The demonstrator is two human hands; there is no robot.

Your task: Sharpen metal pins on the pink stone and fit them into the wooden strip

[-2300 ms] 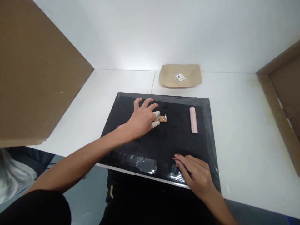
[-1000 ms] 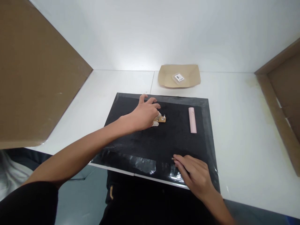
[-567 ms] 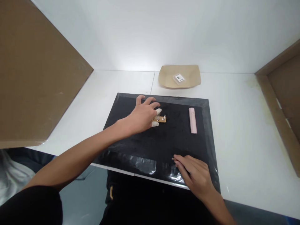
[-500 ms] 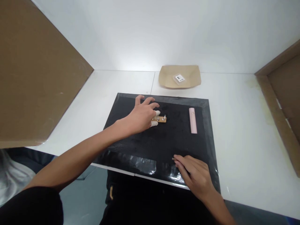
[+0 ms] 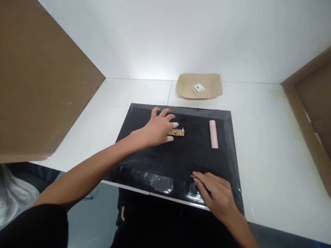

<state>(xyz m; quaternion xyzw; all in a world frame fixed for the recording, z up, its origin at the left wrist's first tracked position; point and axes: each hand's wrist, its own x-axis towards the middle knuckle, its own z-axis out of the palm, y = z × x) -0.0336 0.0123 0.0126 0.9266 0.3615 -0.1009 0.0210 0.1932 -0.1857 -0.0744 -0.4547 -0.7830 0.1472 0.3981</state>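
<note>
Head view, single camera. Left hand (image 5: 155, 129) reaches forward over the black rectangular mat (image 5: 165, 158) lying on the white counter (image 5: 258, 137). Its fingers are spread, with white cots on the forefinger (image 5: 175, 124) and thumb (image 5: 170, 138). Those two tips flank the left end of the small tan wooden plate with metal studs (image 5: 178, 132): forefinger on the far side, thumb on the near side. Contact with the plate's end looks likely. Whether they pinch it or only rest against it cannot be told. The plate lies flat near the mat's centre, long axis left to right, and runs rightward away from the fingertips. The studs stand upright on its right half, clear of the hand. Right hand (image 5: 216, 194) rests low on the mat's near right edge, well apart from the plate. Its fingers are drawn together on a tiny thin brown pin (image 5: 192, 176), whose tip pokes out leftward. The left hand is much the nearer of the two to the plate. Pale pink rectangular bar (image 5: 213, 134) lies right of the plate, apart from it, long axis near to far. Beyond the mat sits a shallow brown paper tray (image 5: 186, 90) holding a small clear labelled packet (image 5: 199, 88).
</note>
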